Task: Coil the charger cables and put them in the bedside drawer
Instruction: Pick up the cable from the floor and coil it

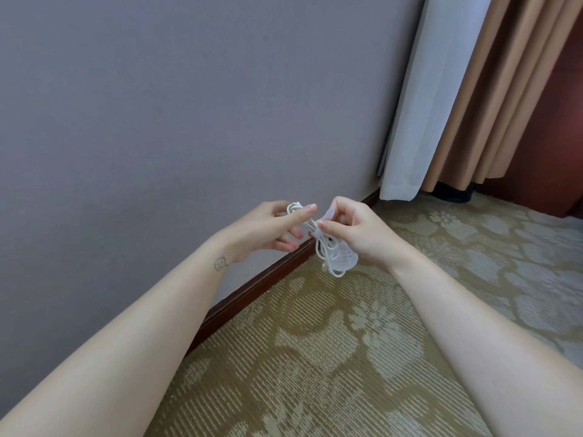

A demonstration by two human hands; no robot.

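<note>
A white charger cable (326, 250) is bundled into a coil and held up in front of me, between both hands. My left hand (268, 228) holds the coil's upper loops, with its index finger laid across them. My right hand (350, 230) pinches the wrapped middle of the coil between thumb and fingertips. The lower loops hang down below my right hand, with a white charger plug (347, 261) behind them. No drawer is in view.
A grey wall (189, 105) fills the left, with a dark wooden skirting board (252, 294) at its foot. Patterned green carpet (347, 357) covers the floor. White and tan curtains (441, 89) hang at the upper right, beside dark red wooden furniture (555, 137).
</note>
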